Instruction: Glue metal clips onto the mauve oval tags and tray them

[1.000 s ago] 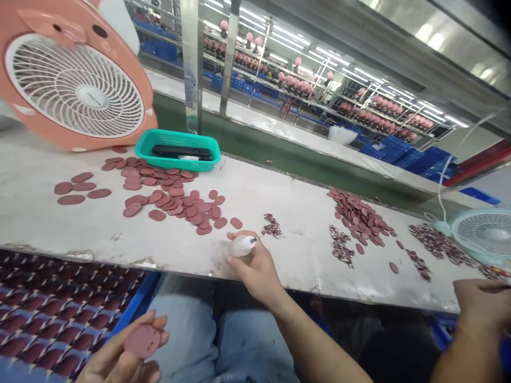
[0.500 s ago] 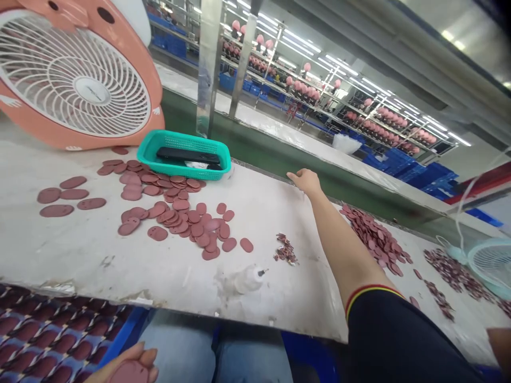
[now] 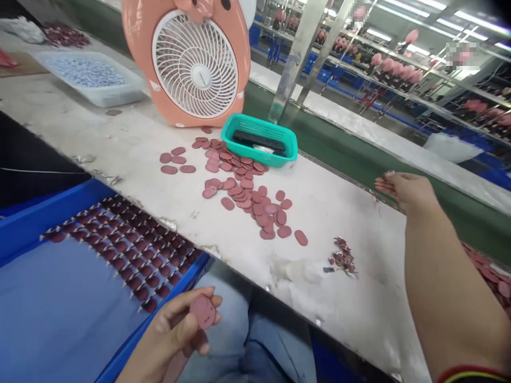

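Low in front of my lap, my left hand (image 3: 171,332) pinches a dull red oval piece (image 3: 203,311) with small holes and a slit in it. My right hand (image 3: 405,189) is stretched over the far edge of the table, its fingers curled together. Whether it grips anything does not show. Many like oval pieces (image 3: 243,197) lie scattered and overlapping on the white tabletop (image 3: 239,239). Closer to my right arm is a small heap of thin dark red bits (image 3: 343,258). A whitish bottle with a dark tip (image 3: 295,268) lies beside that heap.
A blue crate (image 3: 40,207) with rows of dark red parts on a blue sheet stands at my left. Behind the pieces are a teal basket (image 3: 293,146) holding black items and an orange fan (image 3: 139,48). A white tub (image 3: 99,96) is farther left. More oval pieces (image 3: 491,274) lie right.
The view has swung left, bringing the crate and tub into sight. My left hand has come up into view with its oval piece. My right hand's fingers have drawn closer together.
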`<state>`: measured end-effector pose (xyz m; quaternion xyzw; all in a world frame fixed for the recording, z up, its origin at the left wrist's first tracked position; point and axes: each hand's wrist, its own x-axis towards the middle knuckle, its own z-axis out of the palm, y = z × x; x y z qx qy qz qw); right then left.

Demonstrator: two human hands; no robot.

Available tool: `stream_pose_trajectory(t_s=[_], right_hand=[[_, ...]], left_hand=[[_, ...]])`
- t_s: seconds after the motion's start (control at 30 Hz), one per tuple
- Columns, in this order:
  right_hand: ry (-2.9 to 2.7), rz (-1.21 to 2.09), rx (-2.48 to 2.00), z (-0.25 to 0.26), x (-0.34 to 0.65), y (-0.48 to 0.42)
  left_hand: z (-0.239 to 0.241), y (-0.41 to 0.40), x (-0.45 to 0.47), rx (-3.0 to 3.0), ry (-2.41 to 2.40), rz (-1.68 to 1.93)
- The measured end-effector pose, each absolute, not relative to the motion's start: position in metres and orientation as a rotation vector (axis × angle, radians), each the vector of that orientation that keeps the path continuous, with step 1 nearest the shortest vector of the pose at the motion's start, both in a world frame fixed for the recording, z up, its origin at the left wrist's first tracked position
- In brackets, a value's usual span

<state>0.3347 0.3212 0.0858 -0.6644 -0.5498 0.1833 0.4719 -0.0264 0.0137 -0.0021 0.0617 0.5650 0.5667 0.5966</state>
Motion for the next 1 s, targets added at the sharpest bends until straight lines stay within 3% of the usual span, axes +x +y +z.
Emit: stream_pose_trajectory(t_s=[0.2, 0.33, 0.47, 1.0], right_hand=[[-1.274, 0.756, -1.406, 0.114, 0.295, 0.192], [-1.445, 1.025, -1.004, 0.089, 0.231, 0.095], [-1.701, 1.316, -0.949, 0.061, 0.186, 0.038], [-1.955, 1.127, -0.863, 0.049, 0.179, 0.027]], left_hand=[[0.016, -0.003, -0.017, 0.124, 1.151, 1.247], [0.026, -0.010, -0.011, 0.137, 1.097, 1.160], [0.029, -0.017, -0.009, 0.174, 1.106, 1.055], [0.016, -0.019, -0.009, 0.279, 0.991, 0.938]])
